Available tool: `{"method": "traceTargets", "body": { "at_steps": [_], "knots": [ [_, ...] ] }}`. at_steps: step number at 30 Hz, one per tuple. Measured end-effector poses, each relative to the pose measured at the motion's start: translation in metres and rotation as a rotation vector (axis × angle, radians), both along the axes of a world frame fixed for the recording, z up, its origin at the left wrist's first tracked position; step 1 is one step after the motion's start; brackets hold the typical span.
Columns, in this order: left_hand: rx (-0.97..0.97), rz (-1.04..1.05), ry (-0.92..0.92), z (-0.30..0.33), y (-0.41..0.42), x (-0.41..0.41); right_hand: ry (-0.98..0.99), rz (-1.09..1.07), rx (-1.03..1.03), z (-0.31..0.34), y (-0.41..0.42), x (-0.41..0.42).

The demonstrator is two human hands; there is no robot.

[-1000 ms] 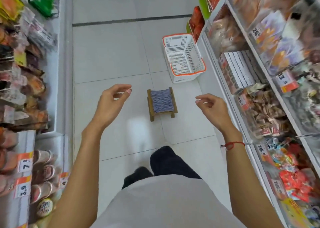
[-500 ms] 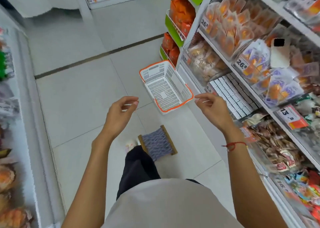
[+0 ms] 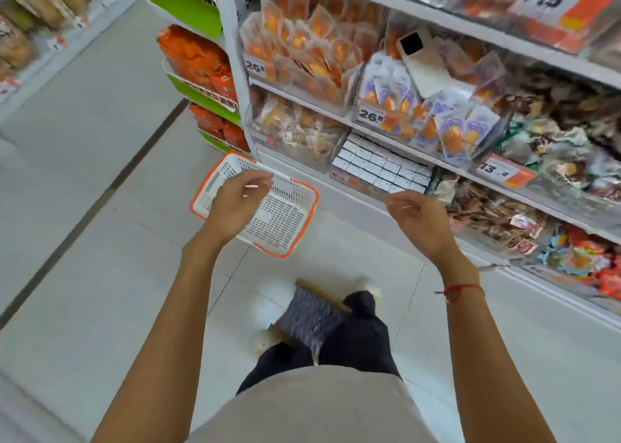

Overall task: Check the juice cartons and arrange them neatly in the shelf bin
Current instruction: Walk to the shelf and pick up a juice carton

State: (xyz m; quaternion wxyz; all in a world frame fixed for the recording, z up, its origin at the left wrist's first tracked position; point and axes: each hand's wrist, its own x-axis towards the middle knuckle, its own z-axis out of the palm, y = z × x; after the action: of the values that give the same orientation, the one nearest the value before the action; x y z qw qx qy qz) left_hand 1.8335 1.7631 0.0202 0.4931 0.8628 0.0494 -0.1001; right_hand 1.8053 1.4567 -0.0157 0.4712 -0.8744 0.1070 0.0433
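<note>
White juice cartons (image 3: pixel 381 168) sit packed in rows in the lower shelf bin (image 3: pixel 356 183), near my right hand (image 3: pixel 418 222). Both it and my left hand (image 3: pixel 237 204) hang loosely curled, holding nothing. Cartons look light, stiff yet crushable; I'd pinch the side panels.

**Room to reach the shelf**

Your way to the rows of small white cartons (image 3: pixel 381 168) in the shelf bin is open from the front. The white shelf board (image 3: pixel 386 131) sits close above them. The white basket with an orange rim (image 3: pixel 304 222) blocks the floor below.
</note>
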Motion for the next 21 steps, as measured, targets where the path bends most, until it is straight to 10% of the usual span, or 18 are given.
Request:
{"method": "traceTargets", "body": {
  "at_steps": [12, 21],
  "knots": [
    [0.2, -0.12, 0.108, -0.103, -0.081, 0.117, 0.196, 0.188, -0.166, -0.085, -0.055, 0.124],
    [0.371, -0.297, -0.149, -0.262, -0.092, 0.214, 0.228, 0.269, -0.372, -0.241, -0.024, 0.2]
  ]
}}
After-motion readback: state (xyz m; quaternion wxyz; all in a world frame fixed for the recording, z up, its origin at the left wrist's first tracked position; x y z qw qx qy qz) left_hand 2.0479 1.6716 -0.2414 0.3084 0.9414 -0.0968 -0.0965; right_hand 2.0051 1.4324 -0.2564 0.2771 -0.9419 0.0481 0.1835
